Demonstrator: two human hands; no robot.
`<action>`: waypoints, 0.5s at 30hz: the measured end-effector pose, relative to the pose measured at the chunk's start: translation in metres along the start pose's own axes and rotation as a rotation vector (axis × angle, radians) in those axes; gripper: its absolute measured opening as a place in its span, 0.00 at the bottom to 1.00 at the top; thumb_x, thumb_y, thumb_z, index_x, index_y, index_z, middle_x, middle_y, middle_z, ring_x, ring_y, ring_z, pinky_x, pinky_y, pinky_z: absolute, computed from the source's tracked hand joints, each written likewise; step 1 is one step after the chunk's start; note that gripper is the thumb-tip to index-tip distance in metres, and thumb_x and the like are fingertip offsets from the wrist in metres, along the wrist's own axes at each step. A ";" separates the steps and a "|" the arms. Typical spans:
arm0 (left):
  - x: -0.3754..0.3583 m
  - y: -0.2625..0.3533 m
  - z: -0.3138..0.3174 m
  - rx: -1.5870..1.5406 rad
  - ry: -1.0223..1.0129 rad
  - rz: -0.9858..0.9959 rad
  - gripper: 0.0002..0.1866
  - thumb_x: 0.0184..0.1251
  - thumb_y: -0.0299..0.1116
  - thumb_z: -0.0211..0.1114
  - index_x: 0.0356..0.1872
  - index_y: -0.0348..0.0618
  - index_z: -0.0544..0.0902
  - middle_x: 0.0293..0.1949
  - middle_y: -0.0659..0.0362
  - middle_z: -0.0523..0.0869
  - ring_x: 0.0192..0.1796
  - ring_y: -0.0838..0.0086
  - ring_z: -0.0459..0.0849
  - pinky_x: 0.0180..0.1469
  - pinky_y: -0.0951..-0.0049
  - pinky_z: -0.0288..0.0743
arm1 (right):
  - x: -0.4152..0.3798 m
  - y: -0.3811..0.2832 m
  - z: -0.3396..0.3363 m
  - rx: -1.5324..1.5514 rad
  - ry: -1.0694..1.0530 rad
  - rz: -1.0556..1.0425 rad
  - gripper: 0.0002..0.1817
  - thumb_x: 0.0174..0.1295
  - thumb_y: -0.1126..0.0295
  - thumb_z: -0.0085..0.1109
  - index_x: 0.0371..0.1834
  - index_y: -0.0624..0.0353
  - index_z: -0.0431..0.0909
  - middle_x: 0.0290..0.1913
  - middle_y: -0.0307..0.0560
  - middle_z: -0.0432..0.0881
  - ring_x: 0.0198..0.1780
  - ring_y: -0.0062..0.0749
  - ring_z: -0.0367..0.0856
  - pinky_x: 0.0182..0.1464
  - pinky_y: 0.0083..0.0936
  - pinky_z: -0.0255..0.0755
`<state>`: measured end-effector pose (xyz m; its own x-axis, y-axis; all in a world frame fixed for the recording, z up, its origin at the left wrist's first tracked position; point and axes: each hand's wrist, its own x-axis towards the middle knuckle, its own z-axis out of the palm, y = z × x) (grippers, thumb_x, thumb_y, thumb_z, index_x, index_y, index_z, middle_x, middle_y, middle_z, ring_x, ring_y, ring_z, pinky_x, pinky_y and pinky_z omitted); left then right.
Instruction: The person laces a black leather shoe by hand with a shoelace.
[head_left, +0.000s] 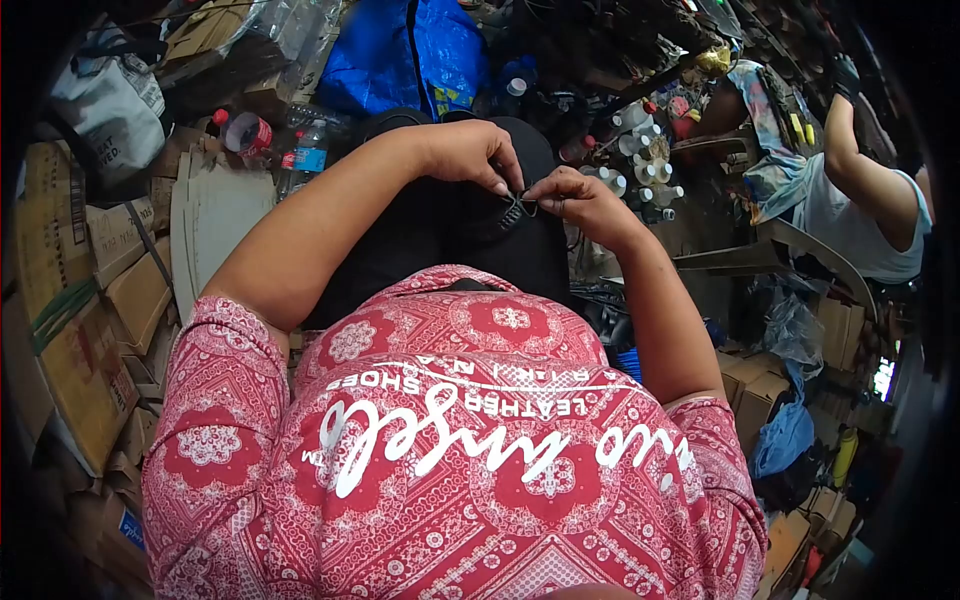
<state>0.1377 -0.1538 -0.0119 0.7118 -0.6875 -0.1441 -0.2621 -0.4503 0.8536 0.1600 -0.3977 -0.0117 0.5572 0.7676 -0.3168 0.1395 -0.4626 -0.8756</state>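
Head: two hands (470,152) (583,203), one cord (511,213)

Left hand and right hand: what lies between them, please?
In the head view, a thin cord lies between the left hand and the right hand, at their fingertips.

The dark ground (712,212) was cluttered: cardboard (85,375) lay at the left, a blue bag (375,62) sat at top centre, and plastic bottles (645,168) clustered at upper right.

Both arms (325,215) reach toward the far side, elbows bent, left hand (478,155) kinda arched, right hand (585,202) just beside it, fingertips (499,187) pinched.
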 end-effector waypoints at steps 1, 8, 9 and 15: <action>0.000 -0.001 0.001 -0.001 0.001 0.000 0.13 0.53 0.29 0.70 0.42 0.48 0.88 0.34 0.60 0.77 0.42 0.69 0.77 0.48 0.71 0.71 | 0.001 0.001 -0.001 -0.010 -0.022 -0.005 0.11 0.59 0.76 0.59 0.44 0.53 0.85 0.43 0.39 0.77 0.50 0.27 0.75 0.55 0.23 0.68; 0.002 -0.002 0.003 -0.025 0.025 -0.003 0.12 0.52 0.29 0.71 0.41 0.48 0.88 0.33 0.60 0.77 0.41 0.70 0.77 0.47 0.71 0.72 | 0.005 0.004 -0.007 0.040 -0.058 0.016 0.09 0.60 0.76 0.59 0.43 0.56 0.84 0.40 0.35 0.76 0.48 0.22 0.73 0.55 0.20 0.65; 0.002 -0.002 0.003 -0.020 0.033 -0.003 0.13 0.51 0.28 0.71 0.40 0.48 0.88 0.33 0.60 0.78 0.41 0.70 0.77 0.47 0.71 0.72 | 0.005 0.005 -0.007 0.038 -0.056 0.002 0.10 0.60 0.76 0.59 0.43 0.55 0.84 0.41 0.37 0.77 0.47 0.24 0.74 0.54 0.21 0.66; 0.003 -0.007 0.007 -0.047 0.089 -0.013 0.10 0.48 0.27 0.73 0.36 0.46 0.88 0.32 0.60 0.79 0.42 0.70 0.79 0.45 0.70 0.74 | 0.000 -0.006 0.021 0.171 0.111 0.059 0.08 0.56 0.76 0.64 0.39 0.57 0.85 0.35 0.37 0.78 0.40 0.24 0.77 0.47 0.19 0.71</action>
<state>0.1365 -0.1569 -0.0218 0.7706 -0.6275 -0.1116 -0.2236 -0.4300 0.8747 0.1423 -0.3859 -0.0144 0.6486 0.6832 -0.3355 -0.0318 -0.4161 -0.9088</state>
